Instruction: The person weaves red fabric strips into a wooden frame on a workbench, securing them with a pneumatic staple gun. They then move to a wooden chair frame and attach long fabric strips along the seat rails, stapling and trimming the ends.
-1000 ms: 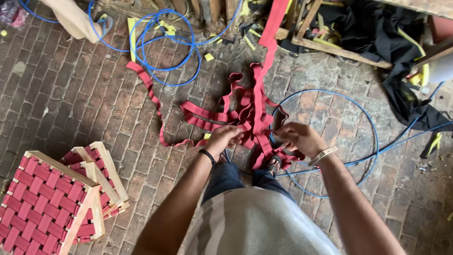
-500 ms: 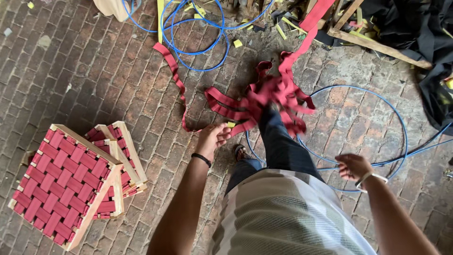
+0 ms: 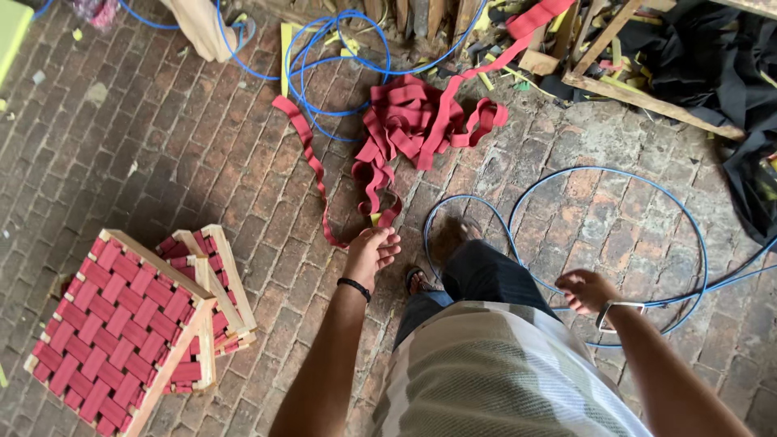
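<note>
Standing on brick floor (image 3: 162, 162), person's left hand (image 3: 371, 251) hung empty, fingers loosely spread, just beside the strap's (image 3: 409, 121) trailing end. Right hand (image 3: 587, 290) loosely curled, empty, over blue hose (image 3: 615, 174). Woven stool (image 3: 121, 332) lay left.

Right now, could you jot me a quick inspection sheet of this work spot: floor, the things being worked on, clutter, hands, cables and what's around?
Surface: worn brick floor, dusty, scattered scraps.
Job's things: red strap heaped loosely, one end trailing toward the left hand; two wooden stools with woven red seats, tipped over.
Clutter: wood offcuts, yellow scraps and black cloth along the top edge.
Hands: left hand open, empty, just by the strap's end; right hand open, empty, with a watch.
Cables: blue cable looped on the floor, more coils behind the strap.
Surroundings: another person's leg at top left.
</note>
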